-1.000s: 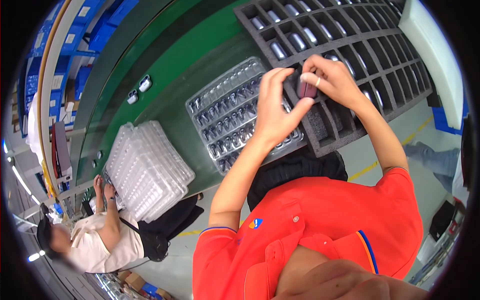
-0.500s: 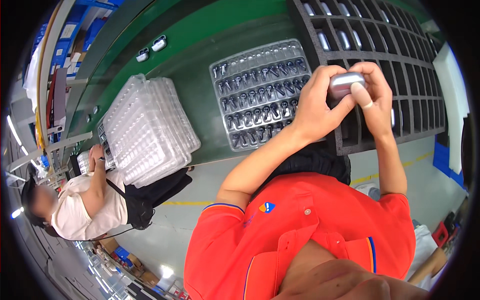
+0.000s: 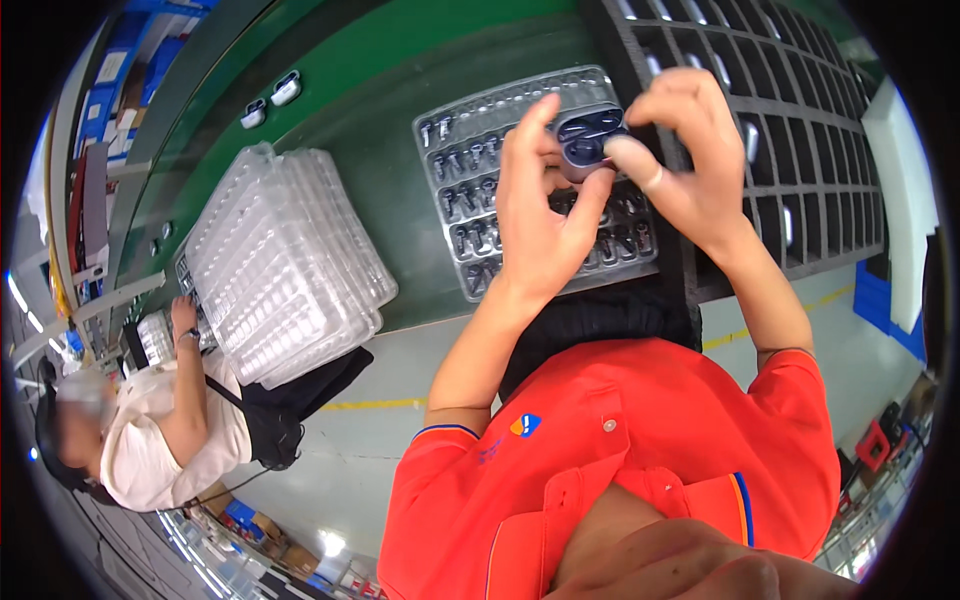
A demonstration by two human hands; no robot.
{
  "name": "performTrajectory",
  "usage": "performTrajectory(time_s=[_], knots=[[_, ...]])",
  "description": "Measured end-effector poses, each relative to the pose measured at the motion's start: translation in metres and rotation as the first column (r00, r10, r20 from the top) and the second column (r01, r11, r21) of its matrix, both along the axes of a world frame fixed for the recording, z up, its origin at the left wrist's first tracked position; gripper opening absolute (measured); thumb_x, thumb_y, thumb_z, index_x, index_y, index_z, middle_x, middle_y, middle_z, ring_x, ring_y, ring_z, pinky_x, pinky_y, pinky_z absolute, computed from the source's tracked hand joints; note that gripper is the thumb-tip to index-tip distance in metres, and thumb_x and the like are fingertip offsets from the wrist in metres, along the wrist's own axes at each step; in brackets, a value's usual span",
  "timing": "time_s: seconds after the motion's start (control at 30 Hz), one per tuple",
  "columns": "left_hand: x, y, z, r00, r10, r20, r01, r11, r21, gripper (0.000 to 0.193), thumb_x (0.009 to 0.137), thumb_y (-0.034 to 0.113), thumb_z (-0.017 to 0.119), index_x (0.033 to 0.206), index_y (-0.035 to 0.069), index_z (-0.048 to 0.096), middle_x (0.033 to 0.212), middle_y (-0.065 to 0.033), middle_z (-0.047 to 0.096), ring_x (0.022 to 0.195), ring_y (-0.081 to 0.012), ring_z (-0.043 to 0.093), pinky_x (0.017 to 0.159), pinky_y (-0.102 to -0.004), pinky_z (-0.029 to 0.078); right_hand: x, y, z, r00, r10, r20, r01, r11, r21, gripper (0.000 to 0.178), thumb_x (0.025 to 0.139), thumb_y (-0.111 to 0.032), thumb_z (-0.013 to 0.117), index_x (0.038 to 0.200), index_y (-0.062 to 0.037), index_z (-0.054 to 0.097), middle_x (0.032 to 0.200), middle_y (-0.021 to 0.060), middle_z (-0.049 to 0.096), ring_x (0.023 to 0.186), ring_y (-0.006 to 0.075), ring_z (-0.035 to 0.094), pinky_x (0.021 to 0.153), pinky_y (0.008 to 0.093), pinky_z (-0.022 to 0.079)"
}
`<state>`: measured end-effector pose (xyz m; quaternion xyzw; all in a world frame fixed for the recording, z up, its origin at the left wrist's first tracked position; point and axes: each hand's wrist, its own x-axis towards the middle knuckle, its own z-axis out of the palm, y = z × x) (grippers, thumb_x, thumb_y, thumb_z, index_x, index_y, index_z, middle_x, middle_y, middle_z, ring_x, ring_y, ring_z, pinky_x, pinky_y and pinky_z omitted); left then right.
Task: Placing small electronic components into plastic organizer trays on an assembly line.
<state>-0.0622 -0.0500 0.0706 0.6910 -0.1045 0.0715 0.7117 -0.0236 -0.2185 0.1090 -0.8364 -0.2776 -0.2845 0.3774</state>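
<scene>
An earbud charging case, dark inside with a purplish-grey shell, is held above the tray with its lid up. My left hand grips it between thumb and fingers from the left side. My right hand is at the case's right end, thumb on its front edge and a bent forefinger by the lid; a pale cover sits on the thumb. Below lies a clear plastic tray with rows of dark earbuds, partly hidden by my hands. A grey foam tray with silvery cases in some slots stands at the right.
A tall stack of clear blister trays stands left on the green table. Two light earbud cases lie open near the table's far left. A co-worker in a white shirt works at the left with one arm on the table.
Both hands have moved left with the case, from the foam tray to above the earbud tray. The case was closed; its lid is now up.
</scene>
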Motion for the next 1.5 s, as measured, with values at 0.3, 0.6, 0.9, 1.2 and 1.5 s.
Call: performTrajectory(time_s=[0.3, 0.6, 0.9, 1.2, 1.5], knots=[[0.054, 0.045, -0.003, 0.989, -0.011, 0.146, -0.05, 0.913, 0.406, 0.05, 0.08, 0.005, 0.077, 0.126, 0.005, 0.06, 0.1, -0.0073, 0.056, 0.085, -0.0163, 0.058, 0.071, -0.0268, 0.053, 0.058, 0.024, -0.024, 0.818, 0.265, -0.511, -0.19, 0.962, 0.194, 0.014, 0.09, -0.013, 0.069, 0.099, -0.0014, 0.068, 0.092, 0.0019, 0.059, 0.08, 0.0106, 0.055, 0.07, 0.0248, 0.044], [0.265, 0.17, -0.097, 0.905, 0.421, -0.066, -0.344, 0.813, 0.47, 0.062, 0.073, 0.022, 0.084, 0.127, 0.003, 0.061, 0.093, -0.0112, 0.074, 0.085, -0.0185, 0.069, 0.081, -0.0334, 0.053, 0.112, 0.115, -0.087, 0.884, 0.266, -0.385, -0.38, 0.887, -0.261, 0.016, 0.084, -0.023, 0.069, 0.091, -0.0087, 0.071, 0.09, 0.0085, 0.066, 0.095, 0.0287, 0.061, 0.083, 0.0425, 0.051], [0.258, 0.112, -0.067, 0.796, 0.35, 0.494, -0.601, 0.354, 0.717, 0.05, 0.081, 0.026, 0.073, 0.126, 0.01, 0.06, 0.115, -0.0189, 0.061, 0.115, -0.0361, 0.051, 0.096, -0.0472, 0.045, 0.103, 0.107, -0.097, 0.926, 0.136, -0.351, -0.258, 0.909, -0.327, 0.036, 0.081, -0.029, 0.073, 0.111, -0.0128, 0.063, 0.099, 0.0104, 0.066, 0.1, 0.0312, 0.063, 0.089, 0.0447, 0.05], [0.148, -0.081, 0.004, 0.848, -0.445, 0.287, -0.127, 0.355, 0.926, 0.02, 0.084, 0.015, 0.059, 0.094, 0.002, 0.07, 0.095, -0.0165, 0.066, 0.091, -0.0364, 0.064, 0.08, -0.0452, 0.055, 0.084, -0.119, -0.009, 0.966, -0.17, -0.197, 0.042, 0.848, -0.528, 0.018, 0.081, -0.017, 0.064, 0.095, -0.0094, 0.073, 0.089, 0.0123, 0.072, 0.087, 0.0336, 0.069, 0.077, 0.0461, 0.054], [0.159, -0.137, 0.018, 0.94, -0.26, -0.22, 0.14, -0.294, 0.946, 0.056, 0.082, 0.052, 0.071, 0.124, 0.015, 0.07, 0.139, -0.0151, 0.048, 0.123, -0.0329, 0.055, 0.098, -0.0412, 0.05, 0.119, -0.089, -0.029, 0.899, -0.409, -0.155, -0.113, 0.126, -0.986, 0.027, 0.076, -0.021, 0.074, 0.1, -0.0096, 0.076, 0.101, 0.013, 0.07, 0.092, 0.0279, 0.07, 0.078, 0.038, 0.056]])
